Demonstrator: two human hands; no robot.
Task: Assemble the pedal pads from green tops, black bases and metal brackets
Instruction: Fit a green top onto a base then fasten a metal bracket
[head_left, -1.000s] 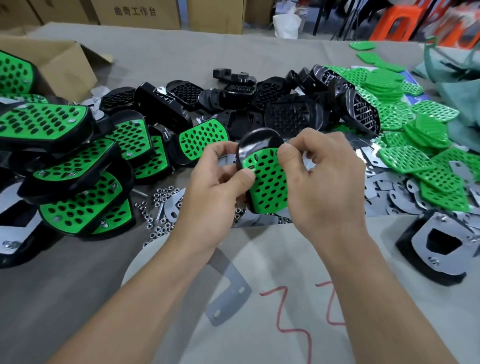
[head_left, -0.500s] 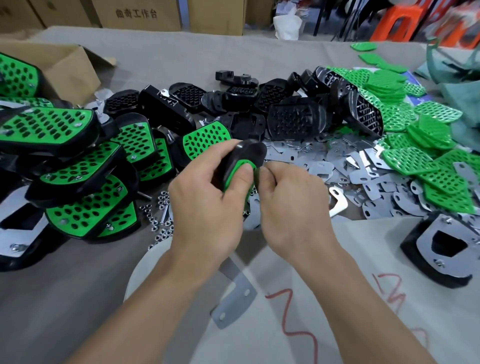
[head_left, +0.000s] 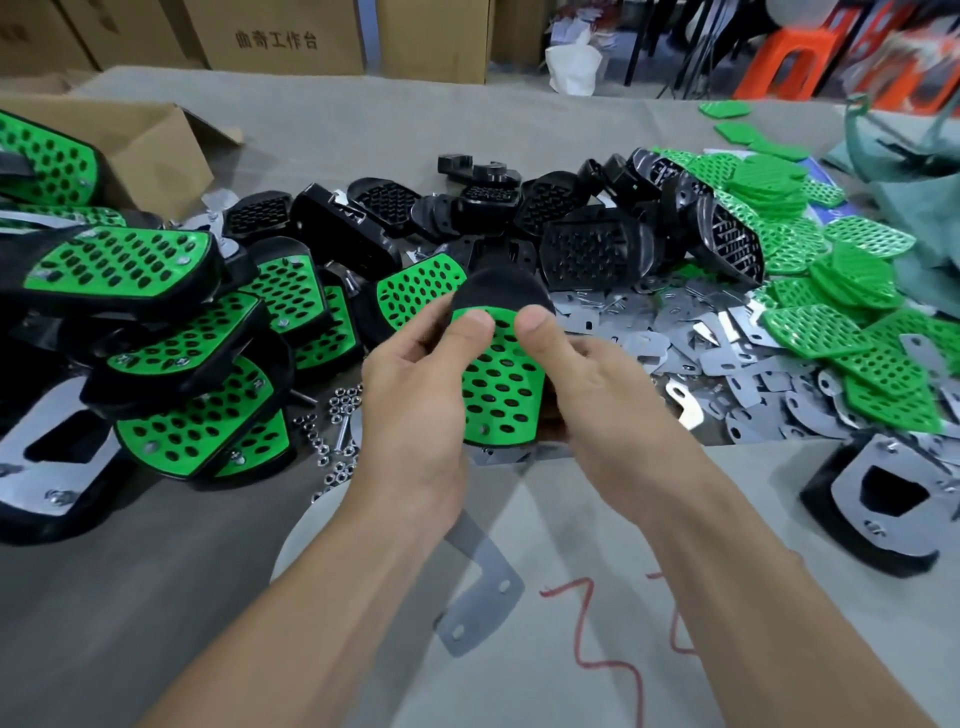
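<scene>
I hold one pedal pad (head_left: 501, 384) over the table's middle, its green perforated top facing me inside a black base. My left hand (head_left: 415, 395) grips its left edge and my right hand (head_left: 597, 384) grips its right edge, both thumbs pressing the green top near its upper end. Loose black bases (head_left: 592, 249) lie heaped just behind. Loose green tops (head_left: 852, 312) pile up at the right. Flat metal brackets (head_left: 727, 364) are spread between those piles. Finished pads (head_left: 197, 364) are stacked at the left.
Small nuts and bolts (head_left: 332, 436) lie scattered left of my hands. One metal bracket (head_left: 478, 592) lies on the grey cloth below my wrists. An upturned pad showing its bracket (head_left: 893, 499) sits at the right. A cardboard box (head_left: 140, 145) stands at the back left.
Half a second ago the pad was turned edge-on between my hands; now its green face is toward me again and both thumbs press on its top.
</scene>
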